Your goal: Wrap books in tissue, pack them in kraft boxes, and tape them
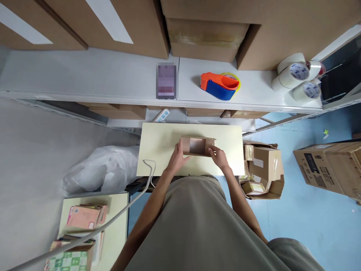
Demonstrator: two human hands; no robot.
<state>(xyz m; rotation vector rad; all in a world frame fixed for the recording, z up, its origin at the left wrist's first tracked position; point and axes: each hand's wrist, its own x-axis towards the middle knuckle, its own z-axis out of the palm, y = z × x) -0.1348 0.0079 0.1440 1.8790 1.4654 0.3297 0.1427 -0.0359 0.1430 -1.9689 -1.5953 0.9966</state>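
Note:
A small brown cardboard box (185, 146) lies on the pale yellow tabletop in front of me, its top side open and a paler inside showing in the middle. My left hand (177, 157) holds its left end, fingers against the end wall and thumb stretched along the near side. At the right end my right hand (219, 157) pinches the cardboard near the corner between thumb and fingers. Both hands rest close to the tabletop (158, 141). The fingertips of the right hand are partly hidden by the box edge.
Above the table runs a grey shelf (113, 75) with an orange and blue tape dispenser (220, 86) and several tape rolls (293, 75). A white cable (124, 209) crosses at left. A carton of small boxes (265, 163) stands right; a plastic bag (103, 169) lies left.

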